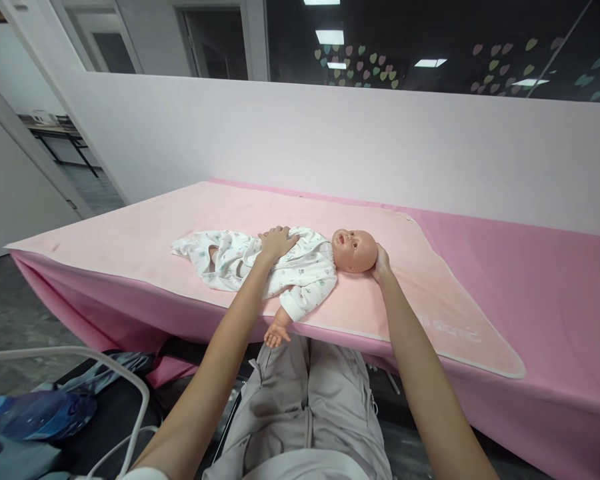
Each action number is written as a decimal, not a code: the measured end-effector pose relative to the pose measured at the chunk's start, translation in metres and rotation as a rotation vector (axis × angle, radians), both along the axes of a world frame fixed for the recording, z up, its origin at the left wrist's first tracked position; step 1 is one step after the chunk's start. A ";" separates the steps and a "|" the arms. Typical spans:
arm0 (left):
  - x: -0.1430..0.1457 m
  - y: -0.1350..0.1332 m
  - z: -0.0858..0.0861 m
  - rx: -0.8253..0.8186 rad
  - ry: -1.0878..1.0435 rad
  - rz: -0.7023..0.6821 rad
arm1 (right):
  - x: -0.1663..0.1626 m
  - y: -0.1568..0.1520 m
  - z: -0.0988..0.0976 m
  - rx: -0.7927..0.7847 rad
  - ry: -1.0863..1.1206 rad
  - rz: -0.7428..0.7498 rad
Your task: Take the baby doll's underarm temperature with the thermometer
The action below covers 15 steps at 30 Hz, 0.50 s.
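A baby doll (356, 251) lies on its back across the padded pink table, its head to the right. It wears a white suit (310, 267) with a small print. My left hand (278, 243) rests flat on the doll's middle, fingers spread. Cupped against the crown of the head is my right hand (380, 261), its fingers partly hidden behind and under it. One doll arm (279, 328) hangs over the near edge, palm up. The suit's leg part (195, 248) stretches out to the left.
A pale pink mat (460, 320) covers much of the pink-draped table (545, 287). Behind it stands a white wall (380, 147) with dark glass above. At lower left, a water bottle (45, 412) lies on a black seat beside a white cable (143, 393).
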<state>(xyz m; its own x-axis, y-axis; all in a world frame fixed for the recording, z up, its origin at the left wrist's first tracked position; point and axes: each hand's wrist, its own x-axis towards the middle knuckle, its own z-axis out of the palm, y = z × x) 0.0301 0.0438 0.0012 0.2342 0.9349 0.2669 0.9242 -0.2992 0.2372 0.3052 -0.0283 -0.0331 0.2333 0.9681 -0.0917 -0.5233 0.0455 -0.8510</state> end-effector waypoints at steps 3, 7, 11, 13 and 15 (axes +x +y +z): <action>0.000 -0.001 0.000 -0.004 0.001 -0.003 | 0.000 0.001 -0.001 -0.001 -0.001 -0.001; 0.000 0.000 0.000 0.001 -0.004 0.006 | 0.001 0.001 -0.001 -0.017 -0.009 -0.040; 0.000 0.000 -0.001 0.004 -0.006 0.000 | 0.000 0.000 0.000 -0.020 0.000 -0.026; 0.000 0.000 -0.001 0.013 -0.010 -0.005 | -0.001 -0.001 0.001 -0.031 0.000 -0.038; 0.000 -0.001 -0.001 0.017 -0.010 -0.004 | -0.001 -0.001 0.001 -0.036 -0.003 -0.044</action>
